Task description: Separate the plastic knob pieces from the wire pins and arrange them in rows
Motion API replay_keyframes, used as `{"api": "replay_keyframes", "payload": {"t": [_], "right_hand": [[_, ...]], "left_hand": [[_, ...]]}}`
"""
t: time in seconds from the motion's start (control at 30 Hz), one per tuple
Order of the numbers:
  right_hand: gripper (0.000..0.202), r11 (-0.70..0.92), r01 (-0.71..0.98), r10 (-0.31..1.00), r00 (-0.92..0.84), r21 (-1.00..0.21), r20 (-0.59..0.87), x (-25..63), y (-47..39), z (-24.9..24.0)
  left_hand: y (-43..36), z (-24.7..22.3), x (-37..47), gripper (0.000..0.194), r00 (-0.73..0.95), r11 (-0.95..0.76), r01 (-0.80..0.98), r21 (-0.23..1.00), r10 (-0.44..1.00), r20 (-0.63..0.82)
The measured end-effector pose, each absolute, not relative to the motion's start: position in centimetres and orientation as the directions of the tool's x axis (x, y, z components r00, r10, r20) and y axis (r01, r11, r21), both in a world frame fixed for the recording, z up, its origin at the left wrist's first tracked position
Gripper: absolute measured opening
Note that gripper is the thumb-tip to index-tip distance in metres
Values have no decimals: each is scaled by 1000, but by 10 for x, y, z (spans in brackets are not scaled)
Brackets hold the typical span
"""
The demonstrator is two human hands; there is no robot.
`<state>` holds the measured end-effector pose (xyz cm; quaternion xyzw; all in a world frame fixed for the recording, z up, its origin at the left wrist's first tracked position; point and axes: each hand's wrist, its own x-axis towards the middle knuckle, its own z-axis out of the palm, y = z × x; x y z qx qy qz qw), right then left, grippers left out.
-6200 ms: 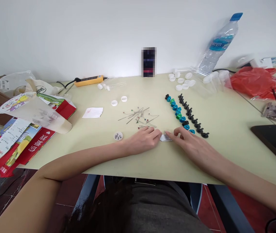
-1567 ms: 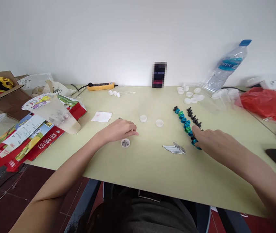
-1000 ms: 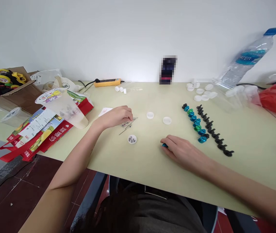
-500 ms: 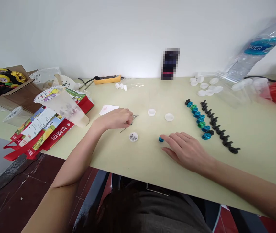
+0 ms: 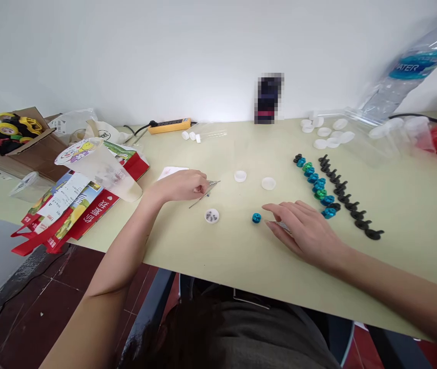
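Observation:
My left hand (image 5: 187, 185) is curled with its fingertips together, over a thin metal tool (image 5: 197, 201); what it pinches is hidden. A tiny dark part (image 5: 208, 195) lies beside it. Nearby, a round white cap (image 5: 211, 216) holds several small metal pieces. My right hand (image 5: 298, 225) has thumb and index finger apart, just right of a small blue part (image 5: 256, 218) and not touching it. A ridged metal rod (image 5: 283, 226) shows between that thumb and finger; whether it is gripped or lies beneath, I cannot tell.
Two white caps, one (image 5: 240, 176) left of the other (image 5: 268, 183), lie beyond my hands. Rows of blue-green parts (image 5: 319, 193) and black parts (image 5: 352, 206) run along the right. Left are a plastic cup (image 5: 116, 171) and red bag (image 5: 95, 211); a bottle (image 5: 410, 72) leans behind.
My right hand has drawn back to the right from the small blue part, leaving it on the table. The ridged rod now shows. My left hand has shifted slightly left.

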<state>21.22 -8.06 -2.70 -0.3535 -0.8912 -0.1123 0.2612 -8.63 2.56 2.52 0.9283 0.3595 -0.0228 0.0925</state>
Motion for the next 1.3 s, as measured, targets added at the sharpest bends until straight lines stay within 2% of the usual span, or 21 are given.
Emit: {"api": "replay_keyframes", "payload": {"t": [0.1, 0.2, 0.37, 0.43, 0.53, 0.63, 0.73, 0.83, 0.93, 1.13, 1.3], "right_hand": [[20, 740, 673, 570, -622, -6, 536, 212, -80, -29], [20, 737, 675, 580, -621, -15, 527, 212, -80, -30], [19, 731, 681, 599, -609, -46, 520, 212, -80, -31], [19, 731, 680, 606, -606, -60, 515, 211, -81, -31], [19, 730, 678, 618, -602, -86, 506, 211, -82, -31], [21, 705, 692, 665, -569, -155, 484, 212, -82, -29], [23, 621, 734, 760, -478, -276, 440, 214, -80, -23], [22, 537, 746, 831, -389, -393, 397, 220, -78, -12], [21, 477, 754, 869, -328, -452, 370, 230, -80, -2], [18, 440, 792, 884, -300, -422, 359, 251, -86, -3], [20, 468, 822, 863, -345, -325, 369, 257, -87, -15]], "left_hand": [[30, 30, -92, 15, 716, -704, 698, 131, 682, -151], [36, 31, -95, 12, 661, -643, 749, 159, 742, -110], [38, 32, -101, 6, 571, -521, 747, 413, 821, 2], [37, 35, -104, 5, 560, -478, 670, 568, 828, 36], [35, 38, -102, 9, 562, -398, 445, 802, 821, 96], [29, 34, -87, 15, 514, -369, 188, 910, 827, 229], [15, 26, -60, 21, 466, -328, 20, 944, 839, 281], [-4, 16, -31, 26, 468, -242, -80, 967, 848, 251], [-20, 7, -10, 27, 459, -186, -135, 973, 859, 227], [-27, -8, 6, 26, 447, -136, -179, 974, 871, 204], [-26, -11, 6, 25, 467, -169, -149, 974, 857, 220]]}}
